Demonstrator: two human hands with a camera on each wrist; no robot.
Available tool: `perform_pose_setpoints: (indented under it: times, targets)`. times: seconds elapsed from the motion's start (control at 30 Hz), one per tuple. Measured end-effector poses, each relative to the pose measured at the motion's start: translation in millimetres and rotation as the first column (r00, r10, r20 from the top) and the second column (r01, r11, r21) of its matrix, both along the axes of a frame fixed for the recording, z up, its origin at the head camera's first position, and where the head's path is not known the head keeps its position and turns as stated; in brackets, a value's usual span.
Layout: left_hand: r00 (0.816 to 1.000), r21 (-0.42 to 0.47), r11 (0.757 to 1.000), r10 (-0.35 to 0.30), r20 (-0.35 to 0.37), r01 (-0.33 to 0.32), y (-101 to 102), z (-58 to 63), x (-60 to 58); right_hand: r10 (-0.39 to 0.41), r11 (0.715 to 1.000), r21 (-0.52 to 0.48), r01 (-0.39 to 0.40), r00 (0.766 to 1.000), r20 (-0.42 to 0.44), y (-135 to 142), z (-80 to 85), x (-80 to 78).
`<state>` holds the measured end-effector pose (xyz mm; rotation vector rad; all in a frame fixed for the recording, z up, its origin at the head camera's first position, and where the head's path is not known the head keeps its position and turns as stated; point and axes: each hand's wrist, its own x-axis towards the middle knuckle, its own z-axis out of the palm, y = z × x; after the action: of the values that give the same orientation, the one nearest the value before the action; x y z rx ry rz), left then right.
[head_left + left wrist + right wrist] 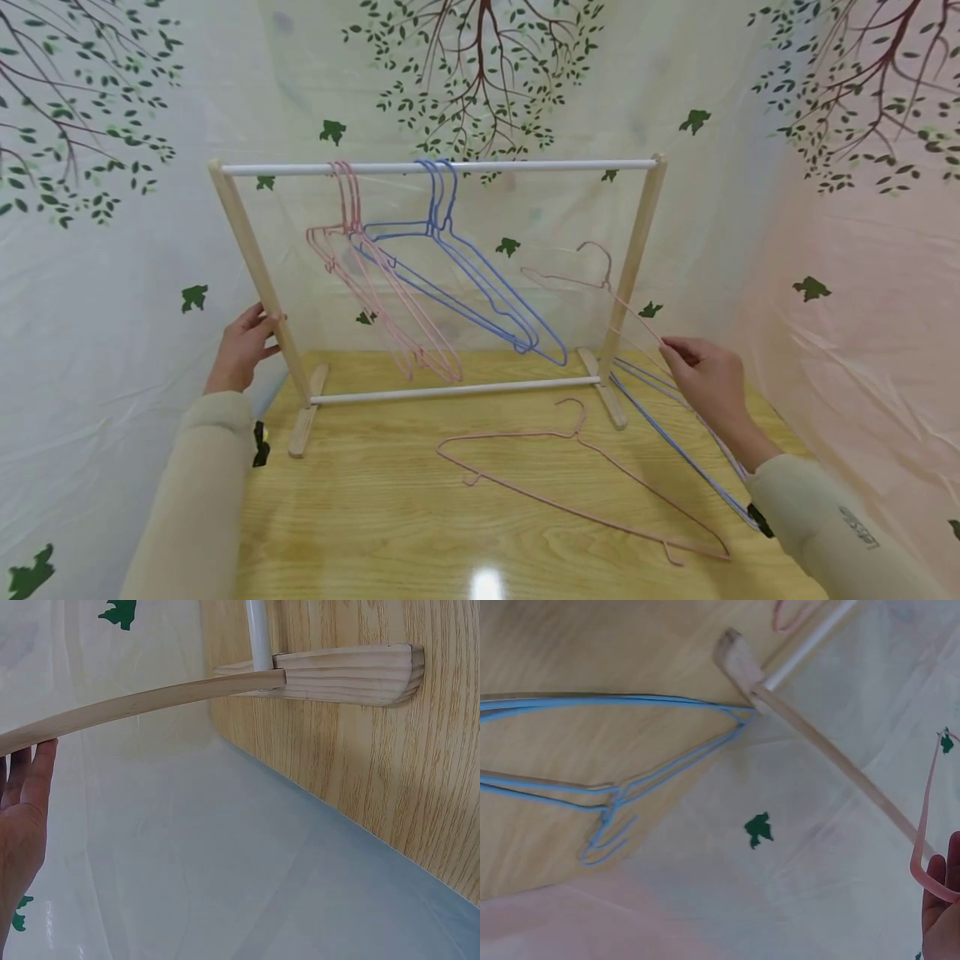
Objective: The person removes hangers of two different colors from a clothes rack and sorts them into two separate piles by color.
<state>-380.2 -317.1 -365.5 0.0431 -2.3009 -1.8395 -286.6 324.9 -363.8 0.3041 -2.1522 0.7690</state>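
My left hand holds the left wooden post of a small clothes rack, a fingertip showing past its inner edge. In the left wrist view, straight fingers meet that post; the thumb is out of sight. Off the rack's right side, my right hand pinches a pink hanger by its shoulder end, hook upward and below the top rail's height. Several pink hangers and blue hangers hang from the white top rail. Another pink hanger lies flat on the table in front.
More blue hangers lie on the wooden table, under my right forearm. A white lower bar joins the rack's wooden feet. Behind stands a pale sheet with printed leaves and branches.
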Motion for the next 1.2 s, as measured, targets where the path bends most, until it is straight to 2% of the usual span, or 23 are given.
perform_pose_setpoints:
  times: [0.23,0.53,0.8,0.93,1.03,1.2]
  targets:
    - [1.000,0.000,1.000,0.004,0.010,-0.004,1,-0.9,-1.1,0.022,0.997,0.069,-0.024,0.999,0.030,16,-24.1,15.0]
    - [1.000,0.003,1.000,0.023,0.016,-0.024,3,0.8,-0.7,0.085,0.991,0.100,-0.092,0.993,0.077,17,-37.0,31.8]
    - [1.000,-0.015,1.000,0.026,0.017,-0.026,2,-0.3,-1.1,0.075,0.988,0.128,-0.091,0.989,0.124,22,-53.2,43.1]
    - [1.000,-0.010,1.000,0.019,0.018,-0.018,2,-0.3,-0.9,0.081,0.986,0.128,-0.103,0.983,0.163,24,-63.2,49.9]
    - [1.000,-0.004,1.000,0.006,0.013,-0.006,2,0.3,0.6,0.103,0.987,0.103,-0.127,0.973,0.209,24,-70.9,56.2]
    - [1.000,-0.009,1.000,0.001,0.010,0.000,2,0.0,1.1,0.147,0.979,0.103,-0.175,0.961,0.236,24,-82.3,64.6]
